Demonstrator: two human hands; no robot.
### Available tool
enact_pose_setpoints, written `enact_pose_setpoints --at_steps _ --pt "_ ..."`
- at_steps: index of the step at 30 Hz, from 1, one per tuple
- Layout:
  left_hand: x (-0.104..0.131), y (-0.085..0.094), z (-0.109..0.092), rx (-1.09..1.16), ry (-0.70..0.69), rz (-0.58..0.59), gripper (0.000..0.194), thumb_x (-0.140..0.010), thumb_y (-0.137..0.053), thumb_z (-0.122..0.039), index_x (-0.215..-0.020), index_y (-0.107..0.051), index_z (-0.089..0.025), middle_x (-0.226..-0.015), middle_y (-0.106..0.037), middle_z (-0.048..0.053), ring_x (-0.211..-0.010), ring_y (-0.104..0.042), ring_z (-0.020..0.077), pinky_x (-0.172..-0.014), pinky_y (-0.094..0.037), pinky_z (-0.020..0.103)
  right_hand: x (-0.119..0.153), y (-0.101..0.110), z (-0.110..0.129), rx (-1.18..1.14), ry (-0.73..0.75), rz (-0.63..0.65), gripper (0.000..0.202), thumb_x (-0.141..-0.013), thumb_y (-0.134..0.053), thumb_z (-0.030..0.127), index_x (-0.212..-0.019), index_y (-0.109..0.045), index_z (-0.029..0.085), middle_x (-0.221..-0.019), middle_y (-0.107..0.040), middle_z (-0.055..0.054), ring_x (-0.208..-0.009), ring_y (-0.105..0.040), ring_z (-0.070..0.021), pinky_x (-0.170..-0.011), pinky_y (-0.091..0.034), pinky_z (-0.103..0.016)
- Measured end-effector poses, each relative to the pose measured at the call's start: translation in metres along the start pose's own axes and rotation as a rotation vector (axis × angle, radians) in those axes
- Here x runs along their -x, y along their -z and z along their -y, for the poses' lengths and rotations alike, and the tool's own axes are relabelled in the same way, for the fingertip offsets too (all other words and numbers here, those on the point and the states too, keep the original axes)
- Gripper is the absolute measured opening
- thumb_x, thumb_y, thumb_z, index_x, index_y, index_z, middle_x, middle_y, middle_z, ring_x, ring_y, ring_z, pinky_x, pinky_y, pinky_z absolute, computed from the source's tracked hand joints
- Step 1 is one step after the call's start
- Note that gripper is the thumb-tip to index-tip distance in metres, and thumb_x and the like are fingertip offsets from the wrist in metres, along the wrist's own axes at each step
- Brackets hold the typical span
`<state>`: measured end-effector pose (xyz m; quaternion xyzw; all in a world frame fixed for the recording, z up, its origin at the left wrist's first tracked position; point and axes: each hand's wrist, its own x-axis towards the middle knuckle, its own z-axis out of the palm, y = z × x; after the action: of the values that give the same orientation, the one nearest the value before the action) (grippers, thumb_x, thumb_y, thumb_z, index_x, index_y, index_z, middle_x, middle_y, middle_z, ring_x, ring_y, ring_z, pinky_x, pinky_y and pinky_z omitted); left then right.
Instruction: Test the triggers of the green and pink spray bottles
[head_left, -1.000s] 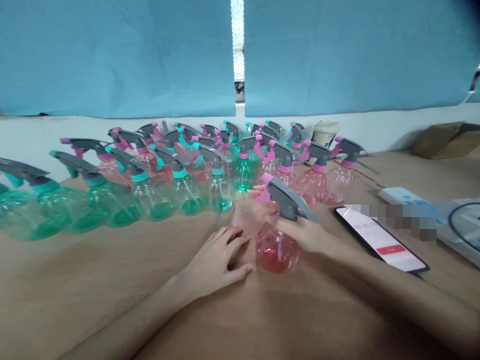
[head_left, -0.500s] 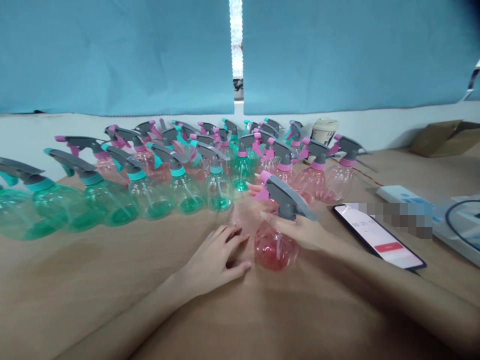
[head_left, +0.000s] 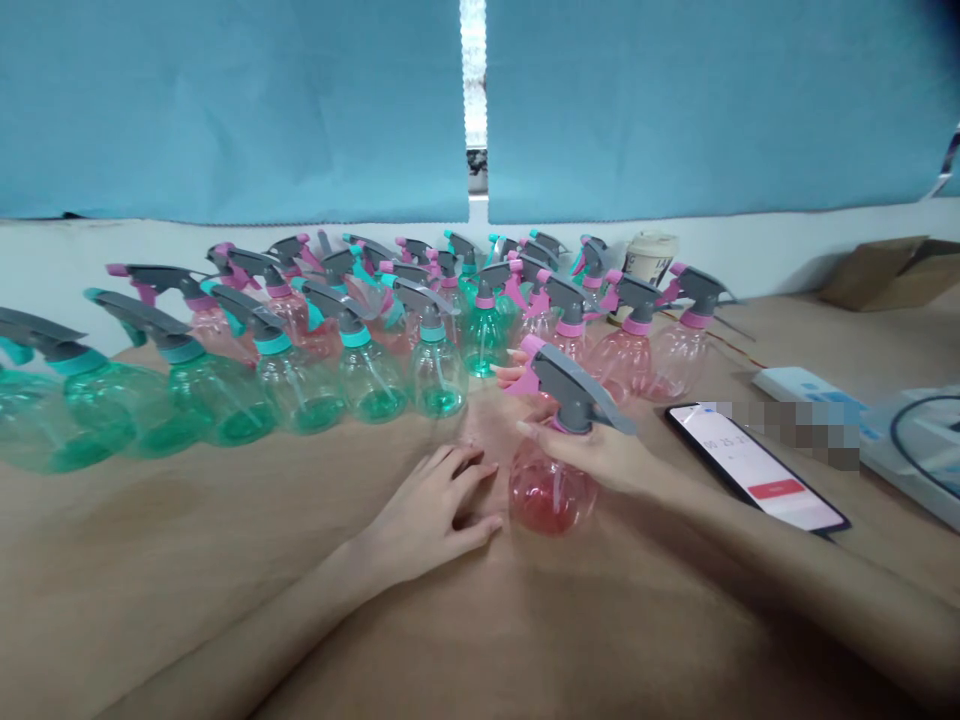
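Round, translucent pink spray bottle (head_left: 551, 497), held in my right hand (head_left: 604, 457); my left hand (head_left: 427, 512), loosely spread; smooth brown table (head_left: 525, 630); blue sheet (head_left: 240, 110), far.

Clock positions about one pink trigger spray bottle (head_left: 552, 492), held upright in the right hand (head_left: 600, 455): at 9 o'clock, left hand (head_left: 431, 508), palm down; at 10, green spray bottles (head_left: 375, 388); at 1, lettered cup (head_left: 651, 254); at 3, smartphone (head_left: 752, 466).
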<state>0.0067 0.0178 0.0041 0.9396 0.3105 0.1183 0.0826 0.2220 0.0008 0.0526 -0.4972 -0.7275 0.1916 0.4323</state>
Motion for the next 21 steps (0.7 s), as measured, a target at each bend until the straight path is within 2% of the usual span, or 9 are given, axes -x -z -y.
enact_pose_setpoints --at_steps 4,6,12,15,21 --pt "0.0004 -0.0008 0.0003 -0.006 -0.007 -0.008 0.048 -0.083 -0.05 -0.044 -0.124 -0.045 -0.02 -0.127 -0.042 0.01 -0.118 -0.036 0.0268 -0.096 -0.032 0.041 -0.0002 -0.001 -0.0045 -0.13 0.011 0.026 0.042 -0.068 -0.052 0.019 -0.11 -0.049 0.026 -0.077 -0.061 0.003 -0.063 -0.058 -0.0142 -0.062 -0.049 -0.027" --pt "0.0009 -0.0009 0.0002 -0.01 -0.009 -0.011 0.048 -0.083 -0.05 -0.044 -0.124 -0.045 -0.02 -0.127 -0.042 0.01 -0.118 -0.035 0.027 -0.097 -0.031 0.042 -0.0004 -0.0012 -0.006 -0.159 0.028 0.026 0.049 -0.064 -0.051 0.015 -0.111 -0.045 0.026 -0.075 -0.059 0.004 -0.064 -0.057 -0.0139 -0.063 -0.048 -0.026" --pt "0.0011 -0.0003 -0.0009 -0.009 -0.014 -0.014 0.046 -0.084 -0.049 -0.045 -0.123 -0.045 -0.019 -0.127 -0.043 0.011 -0.119 -0.035 0.0269 -0.096 -0.032 0.041 0.0006 -0.0007 -0.0051 -0.042 -0.066 -0.01 0.013 -0.062 -0.05 0.018 -0.074 -0.053 0.023 -0.068 -0.057 0.003 -0.063 -0.057 -0.0152 -0.062 -0.047 -0.028" --pt "0.0012 0.0001 -0.0016 -0.011 -0.006 -0.012 0.047 -0.084 -0.049 -0.045 -0.123 -0.045 -0.019 -0.127 -0.042 0.01 -0.118 -0.037 0.0273 -0.095 -0.033 0.041 0.0007 -0.0006 -0.005 -0.028 -0.105 0.01 0.009 -0.064 -0.049 0.021 -0.071 -0.055 0.022 -0.073 -0.061 0.0 -0.069 -0.058 -0.0167 -0.067 -0.047 -0.031" --pt "0.002 0.0005 -0.0031 -0.019 -0.006 -0.02 0.046 -0.084 -0.049 -0.044 -0.122 -0.046 -0.019 -0.127 -0.042 0.011 -0.118 -0.036 0.0273 -0.095 -0.033 0.041 -0.0004 0.0006 -0.005 -0.068 -0.027 0.024 0.011 -0.065 -0.048 0.02 -0.073 -0.055 0.023 -0.076 -0.061 0.001 -0.07 -0.057 -0.0159 -0.067 -0.047 -0.031"
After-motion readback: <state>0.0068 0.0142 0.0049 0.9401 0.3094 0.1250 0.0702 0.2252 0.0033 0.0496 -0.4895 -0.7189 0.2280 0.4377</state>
